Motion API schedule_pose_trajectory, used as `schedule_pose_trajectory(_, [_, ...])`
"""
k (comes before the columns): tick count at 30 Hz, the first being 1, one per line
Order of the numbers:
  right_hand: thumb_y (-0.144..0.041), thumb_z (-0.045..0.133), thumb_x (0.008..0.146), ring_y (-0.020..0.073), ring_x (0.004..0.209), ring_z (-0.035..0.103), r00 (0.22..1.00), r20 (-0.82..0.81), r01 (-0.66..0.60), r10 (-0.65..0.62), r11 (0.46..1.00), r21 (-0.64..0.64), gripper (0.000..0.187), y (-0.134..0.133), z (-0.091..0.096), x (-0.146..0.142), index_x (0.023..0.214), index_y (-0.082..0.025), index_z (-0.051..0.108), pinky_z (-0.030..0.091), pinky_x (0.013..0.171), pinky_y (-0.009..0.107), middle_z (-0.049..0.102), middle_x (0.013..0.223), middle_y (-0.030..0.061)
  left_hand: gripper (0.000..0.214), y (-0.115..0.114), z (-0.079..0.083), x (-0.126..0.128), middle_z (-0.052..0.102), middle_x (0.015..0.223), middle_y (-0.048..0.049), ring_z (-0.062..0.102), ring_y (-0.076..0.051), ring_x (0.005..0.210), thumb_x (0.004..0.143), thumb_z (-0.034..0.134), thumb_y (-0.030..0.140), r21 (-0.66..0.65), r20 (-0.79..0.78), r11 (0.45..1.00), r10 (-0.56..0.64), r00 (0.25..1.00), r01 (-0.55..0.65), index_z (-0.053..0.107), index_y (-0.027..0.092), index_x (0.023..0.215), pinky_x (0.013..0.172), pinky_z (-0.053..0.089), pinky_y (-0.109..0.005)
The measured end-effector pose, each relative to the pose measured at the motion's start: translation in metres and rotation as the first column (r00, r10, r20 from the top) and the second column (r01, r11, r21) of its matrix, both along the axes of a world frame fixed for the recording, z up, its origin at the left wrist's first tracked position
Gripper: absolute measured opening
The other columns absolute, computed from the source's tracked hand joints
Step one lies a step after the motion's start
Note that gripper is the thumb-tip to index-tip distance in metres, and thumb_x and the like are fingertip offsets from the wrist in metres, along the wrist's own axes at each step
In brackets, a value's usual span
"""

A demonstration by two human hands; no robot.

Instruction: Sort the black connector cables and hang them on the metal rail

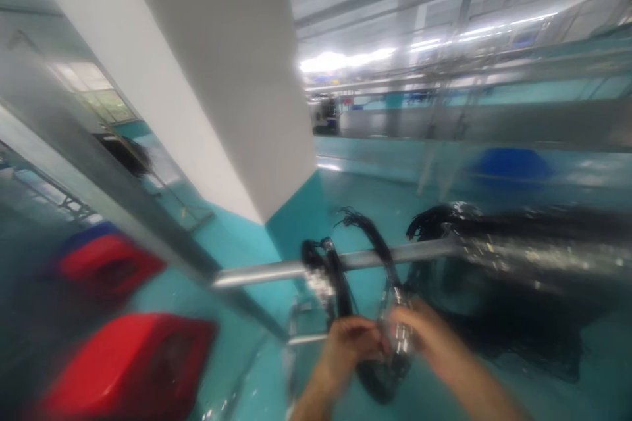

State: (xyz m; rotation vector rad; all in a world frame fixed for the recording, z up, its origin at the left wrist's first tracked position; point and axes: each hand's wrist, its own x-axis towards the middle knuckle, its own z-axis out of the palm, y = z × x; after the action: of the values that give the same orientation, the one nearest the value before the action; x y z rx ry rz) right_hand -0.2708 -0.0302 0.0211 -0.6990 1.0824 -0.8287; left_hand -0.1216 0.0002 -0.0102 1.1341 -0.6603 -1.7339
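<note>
A bundle of black cables (380, 381) hangs over a grey metal rail (276, 273), its loose frayed-looking ends sticking up above the bar. My right hand (419, 325) is closed round the shiny, light-coloured part of this bundle, below the rail. Fingers curled in a pinch, my left hand (353, 342) grips the same bundle from the left; blur hides its fingertips. Just left of it, another black cable bundle (336, 276) is draped over the rail. A thick mass of black cables (523, 296) covers the rail's right part.
A white pillar (222, 79) with a teal base rises ahead. Along the left runs a slanting metal post (123, 191). Red plastic stools (123, 362) stand on the teal floor at lower left. A blue object (511, 164) and long workbenches (385, 122) lie beyond the rail.
</note>
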Motion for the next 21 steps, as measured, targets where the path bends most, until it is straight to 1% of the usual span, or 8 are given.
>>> schedule_pose_trajectory(4, [-0.031,0.067,0.065,0.0109,0.048,0.052,0.998,-0.062,0.024,-0.022,0.999,0.027,0.017,-0.003,0.003,0.000,0.061,-0.018,0.058,0.038,0.048,0.023,0.054,0.047,-0.0053,0.037,-0.003,-0.008,0.000,0.066,0.063,-0.0038,0.059,-0.014,0.060,0.049,0.079,0.039,-0.013,0.090,1.000,-0.018,0.996,0.019,0.067,0.011,0.071,0.064,0.047,-0.026])
schedule_pose_trajectory(7, [-0.027,0.066,0.064,0.0108,0.046,0.050,0.995,-0.090,0.038,-0.034,0.999,0.037,0.014,-0.006,0.003,0.001,0.059,-0.017,0.057,0.036,0.046,0.023,0.052,0.045,-0.0048,0.038,-0.004,-0.012,0.001,0.066,0.066,-0.0046,0.058,-0.014,0.060,0.049,0.079,0.041,-0.021,0.111,0.999,-0.035,0.993,0.037,0.069,0.011,0.071,0.063,0.048,-0.027])
schedule_pose_trajectory(10, [-0.023,0.063,0.062,0.0115,0.045,0.050,0.993,-0.096,0.070,-0.066,0.997,0.042,0.008,-0.007,0.001,0.001,0.059,-0.018,0.057,0.036,0.046,0.024,0.053,0.046,-0.0051,0.040,-0.004,-0.014,0.002,0.067,0.072,-0.0067,0.059,-0.015,0.063,0.052,0.076,0.045,-0.043,0.131,0.998,-0.044,0.990,0.050,0.069,0.011,0.073,0.065,0.049,-0.028])
schedule_pose_trajectory(12, [-0.022,0.063,0.060,0.0123,0.049,0.052,0.993,-0.085,0.090,-0.087,0.996,0.026,0.007,-0.006,-0.001,-0.001,0.064,-0.018,0.059,0.038,0.049,0.024,0.056,0.050,-0.0045,0.038,-0.004,-0.015,0.003,0.067,0.073,-0.0068,0.059,-0.015,0.064,0.056,0.073,0.045,-0.059,0.152,0.997,-0.050,0.987,0.060,0.069,0.011,0.075,0.065,0.049,-0.029])
schedule_pose_trajectory(16, [-0.027,0.065,0.062,0.0156,0.062,0.058,0.998,-0.035,0.047,-0.047,0.999,0.004,0.018,-0.005,-0.004,-0.003,0.077,-0.017,0.065,0.041,0.056,0.026,0.063,0.062,-0.0007,0.023,-0.001,-0.008,-0.002,0.065,0.068,-0.0033,0.056,-0.014,0.062,0.064,0.070,0.034,-0.106,0.244,0.991,-0.054,0.968,0.082,0.069,0.013,0.073,0.064,0.046,-0.026])
schedule_pose_trajectory(18, [-0.031,0.067,0.063,0.0149,0.063,0.057,0.999,-0.044,0.028,-0.028,1.000,-0.001,0.018,-0.004,-0.006,-0.003,0.075,-0.019,0.065,0.041,0.058,0.025,0.063,0.062,-0.0018,0.013,0.002,-0.002,-0.007,0.066,0.073,-0.0034,0.057,-0.014,0.068,0.069,0.064,0.024,-0.221,0.383,0.964,-0.055,0.922,0.149,0.071,0.016,0.076,0.066,0.044,-0.024])
schedule_pose_trajectory(20, [-0.033,0.069,0.062,0.0138,0.061,0.056,0.993,-0.108,0.053,-0.055,0.998,-0.028,0.016,-0.005,-0.007,-0.003,0.069,-0.020,0.064,0.040,0.057,0.024,0.061,0.058,-0.0039,0.019,0.006,0.000,-0.010,0.066,0.086,-0.0052,0.058,-0.016,0.076,0.071,0.057,0.017,-0.341,0.544,0.908,-0.020,0.839,0.243,0.071,0.019,0.085,0.066,0.045,-0.022])
schedule_pose_trajectory(21, [-0.034,0.069,0.062,0.0135,0.059,0.055,0.985,-0.151,0.074,-0.081,0.996,-0.048,0.016,-0.006,-0.005,-0.004,0.065,-0.020,0.063,0.040,0.056,0.025,0.059,0.056,-0.0044,0.024,0.009,-0.002,-0.010,0.066,0.090,-0.0063,0.059,-0.016,0.077,0.071,0.054,0.015,-0.376,0.610,0.885,0.014,0.792,0.274,0.070,0.020,0.089,0.065,0.046,-0.022])
